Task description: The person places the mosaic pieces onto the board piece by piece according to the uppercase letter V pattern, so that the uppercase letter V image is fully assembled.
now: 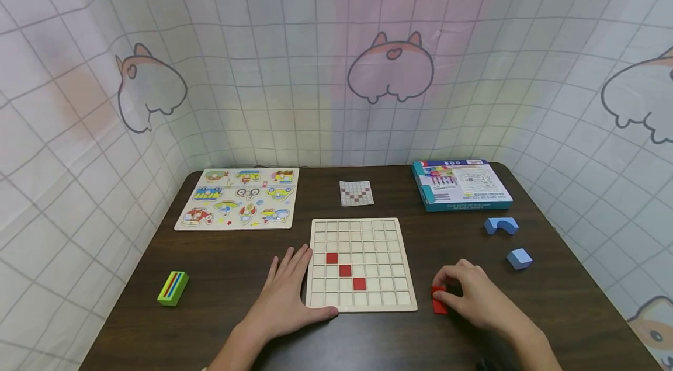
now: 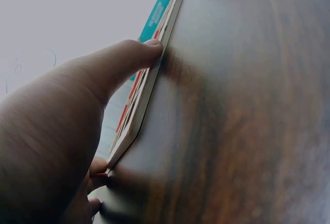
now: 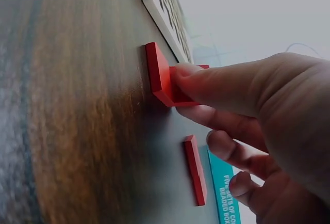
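Red tile [image 3: 176, 95] sits pinched between thumb and fingers of the right hand [image 1: 478, 298], right of the near right corner of the grid board [image 1: 389, 266]; a second tile [image 3: 164, 74] lies beside it on the table [image 1: 378, 339]. The left hand [image 1: 284, 295] lies spread, grasping nothing, fingertips at the board's left edge, thumb on its near edge. Three red squares [image 1: 344, 270] cross the board diagonally.

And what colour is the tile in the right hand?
The tile is red, clearest in the right wrist view.
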`<state>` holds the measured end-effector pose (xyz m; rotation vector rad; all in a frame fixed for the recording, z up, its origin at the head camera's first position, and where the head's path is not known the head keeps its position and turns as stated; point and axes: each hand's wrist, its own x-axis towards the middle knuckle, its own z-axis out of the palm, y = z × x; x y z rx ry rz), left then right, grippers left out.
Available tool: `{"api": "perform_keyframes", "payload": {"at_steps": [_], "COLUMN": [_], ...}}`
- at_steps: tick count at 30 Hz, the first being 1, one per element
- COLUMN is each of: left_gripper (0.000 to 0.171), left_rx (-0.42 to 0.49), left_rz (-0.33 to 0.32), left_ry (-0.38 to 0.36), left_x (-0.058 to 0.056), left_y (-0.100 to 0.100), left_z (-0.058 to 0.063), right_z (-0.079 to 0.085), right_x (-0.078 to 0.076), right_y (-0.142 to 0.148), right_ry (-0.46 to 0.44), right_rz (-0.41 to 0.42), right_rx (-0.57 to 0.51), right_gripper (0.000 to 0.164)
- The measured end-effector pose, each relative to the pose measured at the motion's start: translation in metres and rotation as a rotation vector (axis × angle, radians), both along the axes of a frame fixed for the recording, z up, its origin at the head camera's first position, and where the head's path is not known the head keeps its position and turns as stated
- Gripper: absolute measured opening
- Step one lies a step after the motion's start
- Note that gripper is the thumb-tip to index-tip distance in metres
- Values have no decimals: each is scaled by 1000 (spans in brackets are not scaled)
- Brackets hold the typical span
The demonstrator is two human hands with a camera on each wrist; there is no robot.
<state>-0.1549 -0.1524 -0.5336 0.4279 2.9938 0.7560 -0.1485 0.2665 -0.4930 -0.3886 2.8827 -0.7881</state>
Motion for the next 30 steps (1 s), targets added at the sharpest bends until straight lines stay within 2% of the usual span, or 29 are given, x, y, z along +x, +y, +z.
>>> {"api": "perform_keyframes", "payload": {"at_steps": [10, 30], "left_gripper": [141, 142], "left_rx": [-4, -5], "left_rz": [0, 4], "left_ry": [-5, -20], "left_x": [0, 0], "left_y": [0, 0], "left_z": [0, 2], "right_z": [-2, 5], "right_x": [-9, -36], "right_y": [-7, -58], "right_ry": [76, 158], "right_rz": [-1, 86], "right_rx": [-34, -133], "right_gripper": [12, 13]}}
